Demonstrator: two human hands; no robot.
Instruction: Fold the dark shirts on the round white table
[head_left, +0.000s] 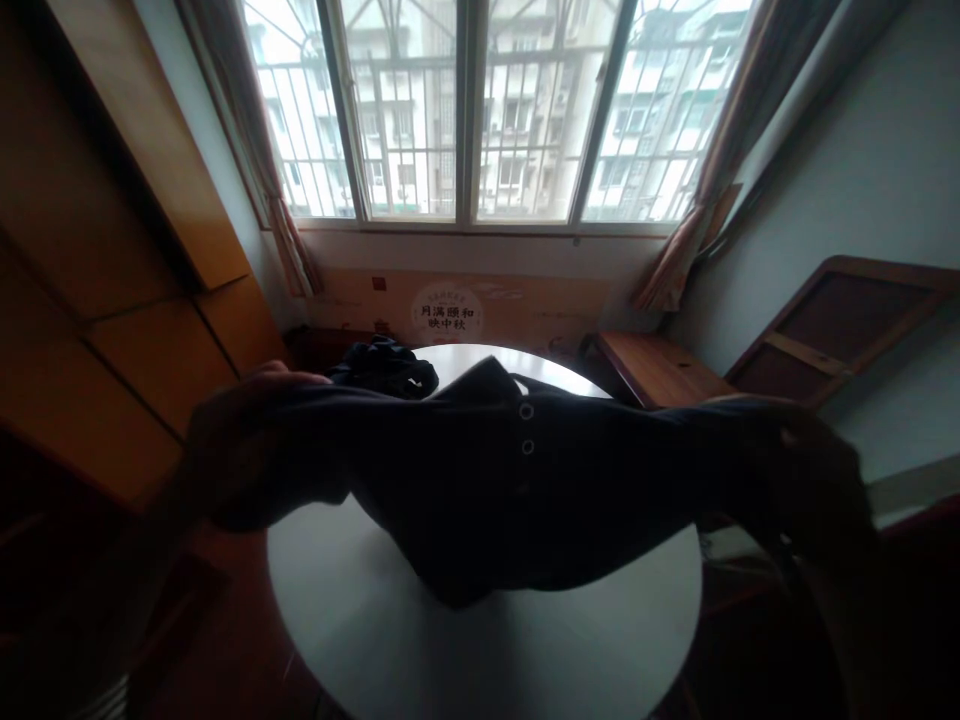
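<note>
I hold a dark button-up garment [487, 490] stretched out sideways above a round white table [360, 610]. My left hand [240, 440] is closed round the garment's left end, and my right hand [802, 470] grips its right end. Two pale buttons show near the garment's middle, and its lower edge hangs down close to the tabletop. Both hands are dark against the bright window and somewhat blurred. A second dark bundle of cloth [386, 368] lies on the table's far side.
A barred window [472, 110] with tied curtains fills the far wall. Below it leans a cardboard box [450, 312] with printed characters. Wooden cabinets [112, 300] stand at the left, a low wooden table [660, 368] and a leaning wooden frame [840, 320] at the right.
</note>
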